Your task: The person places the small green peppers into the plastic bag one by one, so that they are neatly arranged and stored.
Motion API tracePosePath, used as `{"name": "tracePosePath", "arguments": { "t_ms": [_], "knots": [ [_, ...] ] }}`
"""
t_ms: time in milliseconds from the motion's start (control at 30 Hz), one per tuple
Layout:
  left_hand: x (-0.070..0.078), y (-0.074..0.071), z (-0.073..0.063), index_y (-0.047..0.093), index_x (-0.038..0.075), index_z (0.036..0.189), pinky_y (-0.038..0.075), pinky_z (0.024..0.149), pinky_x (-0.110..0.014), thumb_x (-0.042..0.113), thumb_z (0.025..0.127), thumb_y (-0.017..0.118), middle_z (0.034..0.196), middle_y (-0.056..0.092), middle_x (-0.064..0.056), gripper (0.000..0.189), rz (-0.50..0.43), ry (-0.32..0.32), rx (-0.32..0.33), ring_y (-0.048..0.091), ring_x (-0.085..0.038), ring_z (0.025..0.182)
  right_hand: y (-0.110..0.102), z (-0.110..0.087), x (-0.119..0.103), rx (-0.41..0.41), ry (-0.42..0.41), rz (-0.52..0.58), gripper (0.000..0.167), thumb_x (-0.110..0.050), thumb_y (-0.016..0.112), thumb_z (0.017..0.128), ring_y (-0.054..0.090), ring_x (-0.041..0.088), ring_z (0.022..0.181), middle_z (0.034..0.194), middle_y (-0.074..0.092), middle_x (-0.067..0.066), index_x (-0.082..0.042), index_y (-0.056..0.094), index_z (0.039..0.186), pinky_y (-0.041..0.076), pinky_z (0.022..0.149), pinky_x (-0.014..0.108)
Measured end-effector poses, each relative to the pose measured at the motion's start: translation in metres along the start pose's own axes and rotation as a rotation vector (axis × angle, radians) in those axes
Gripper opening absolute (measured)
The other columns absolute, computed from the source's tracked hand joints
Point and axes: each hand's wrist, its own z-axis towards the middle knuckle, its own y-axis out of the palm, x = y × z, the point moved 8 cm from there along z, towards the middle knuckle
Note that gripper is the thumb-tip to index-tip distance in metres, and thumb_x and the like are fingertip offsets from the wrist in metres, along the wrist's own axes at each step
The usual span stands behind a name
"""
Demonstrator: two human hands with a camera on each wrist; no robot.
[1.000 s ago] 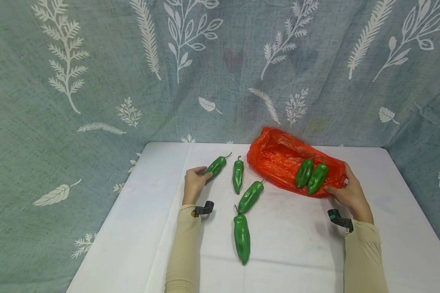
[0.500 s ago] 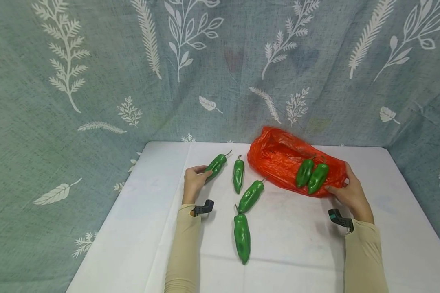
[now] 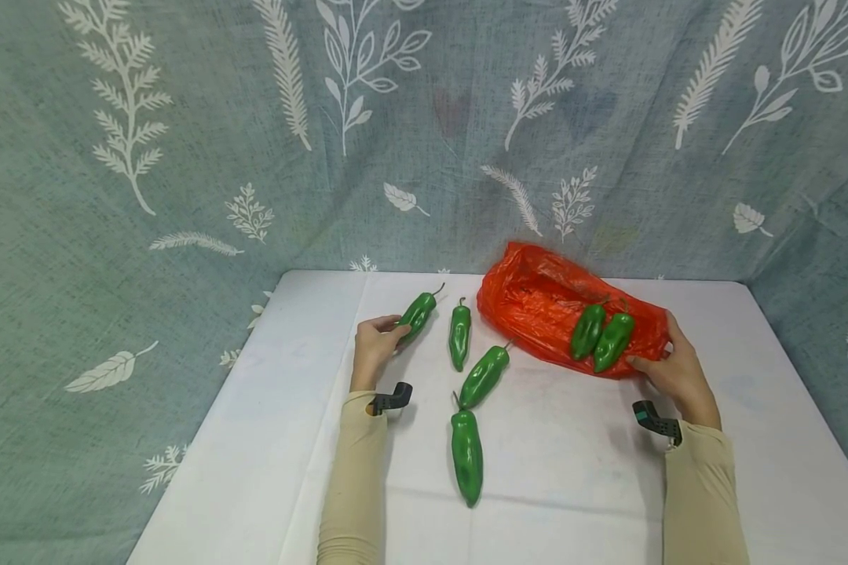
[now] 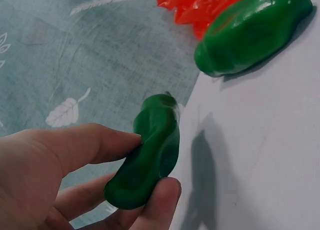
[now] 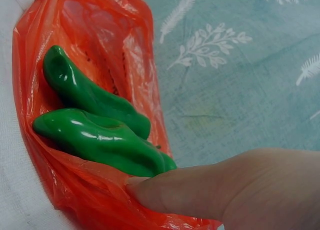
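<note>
My left hand (image 3: 376, 348) pinches a green chili pepper (image 4: 150, 152) near its lower end, between thumb and fingers. A shadow falls on the white surface beside this pepper in the left wrist view, and its stem points up and away. At the right, my right hand (image 3: 681, 377) grips the near right edge of a red plastic bag (image 3: 537, 333), thumb on the front. Its other fingers are mostly hidden. Two green peppers lie side by side in the bag's mouth, the left one (image 3: 588, 332) and the right one (image 3: 613, 342).
Between the hands lie three more green peppers on the white table (image 3: 558, 447): one upright in line (image 3: 459, 337), one slanted (image 3: 484, 377), one nearest the front (image 3: 467, 458). A leaf-patterned grey-green cloth (image 3: 410, 125) hangs behind the table.
The pepper in my left hand has tipped up slightly, its stem end rising and moving away. My right hand and the bag stay where they were.
</note>
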Motion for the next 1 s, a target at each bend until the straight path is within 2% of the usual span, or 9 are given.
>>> {"name": "tracePosePath", "arguments": {
  "t_ms": [300, 533, 733, 833, 1000],
  "knots": [
    [0.008, 0.002, -0.004, 0.072, 0.001, 0.124, 0.064, 0.082, -0.034, 0.018, 0.089, 0.077, 0.124, 0.070, -0.021, 0.039, -0.024, 0.010, -0.010, 0.074, -0.032, 0.104, -0.001, 0.001, -0.002, 0.000, -0.003, -0.026, 0.105, -0.006, 0.074, 0.092, 0.046, 0.057, 0.136, 0.163, 0.028, 0.034, -0.016, 0.002, 0.168, 0.050, 0.104, 0.065],
    [0.015, 0.007, -0.009, 0.073, 0.000, 0.122, 0.064, 0.082, -0.032, 0.015, 0.088, 0.077, 0.124, 0.071, -0.022, 0.037, -0.051, 0.011, -0.021, 0.074, -0.032, 0.106, -0.001, 0.001, -0.003, -0.002, -0.012, -0.009, 0.107, -0.003, 0.073, 0.091, 0.038, 0.059, 0.141, 0.166, 0.024, 0.034, -0.015, 0.000, 0.167, 0.043, 0.107, 0.070],
    [0.022, 0.010, -0.015, 0.076, 0.004, 0.118, 0.060, 0.089, -0.034, 0.021, 0.086, 0.079, 0.121, 0.073, -0.019, 0.036, 0.013, 0.027, -0.004, 0.071, -0.030, 0.111, 0.000, 0.001, -0.002, -0.007, -0.010, 0.000, 0.108, -0.003, 0.073, 0.091, 0.034, 0.060, 0.144, 0.167, 0.021, 0.033, -0.014, -0.003, 0.167, 0.040, 0.109, 0.072],
    [0.025, 0.011, -0.018, 0.077, 0.006, 0.116, 0.058, 0.089, -0.035, 0.023, 0.086, 0.079, 0.119, 0.074, -0.018, 0.035, 0.042, 0.041, 0.000, 0.069, -0.029, 0.111, 0.000, 0.000, -0.002, -0.005, -0.014, 0.002, 0.107, -0.002, 0.073, 0.091, 0.036, 0.059, 0.143, 0.166, 0.023, 0.033, -0.015, -0.001, 0.167, 0.042, 0.108, 0.071],
    [0.030, 0.014, -0.021, 0.078, 0.006, 0.115, 0.058, 0.086, -0.033, 0.024, 0.084, 0.080, 0.117, 0.075, -0.017, 0.036, 0.038, 0.049, -0.006, 0.070, -0.029, 0.109, 0.000, 0.000, -0.002, -0.006, -0.021, -0.006, 0.106, -0.003, 0.073, 0.091, 0.038, 0.059, 0.141, 0.165, 0.025, 0.034, -0.014, 0.000, 0.167, 0.043, 0.107, 0.070]
  ]
}}
